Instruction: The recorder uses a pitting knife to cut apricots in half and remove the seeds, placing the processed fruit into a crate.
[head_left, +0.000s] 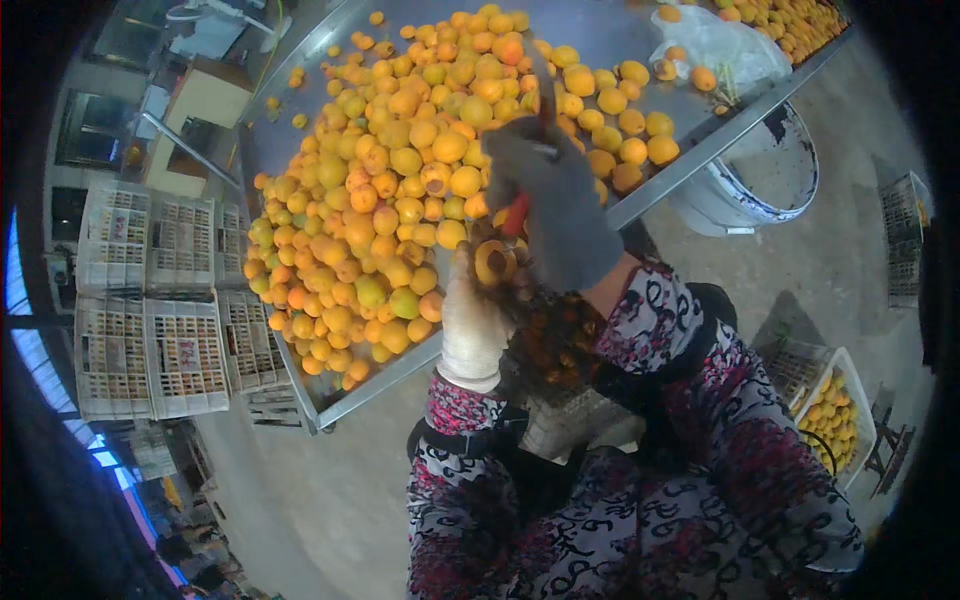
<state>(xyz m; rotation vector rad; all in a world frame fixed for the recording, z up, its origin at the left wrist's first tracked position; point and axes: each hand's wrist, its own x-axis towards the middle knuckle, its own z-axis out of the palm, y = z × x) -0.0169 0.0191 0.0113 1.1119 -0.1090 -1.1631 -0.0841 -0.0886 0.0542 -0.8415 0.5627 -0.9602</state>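
Observation:
My left hand (474, 326), in a whitish glove, grips a cut apricot (495, 262) with a dark hollow at its centre. Close beside it, my right hand (551, 202) wears a grey glove and is closed around a red-handled tool (516, 216). A dark, blurred blade-like part rises from the top of that fist; the tool's exact kind is unclear. Both hands are over the near edge of a metal table (379, 371). A large heap of orange-yellow apricots (405, 161) lies on the table just beyond them. Below my hands, dark pieces (562, 337) appear in shadow, partly hidden by my right forearm.
A raised metal rim (667, 191) borders the table. At right stand a white bucket (739, 187) and, lower, a white crate of apricots (832, 420). Stacked plastic crates (150, 352) rise at left. A clear plastic bag (712, 49) lies on the table's far right.

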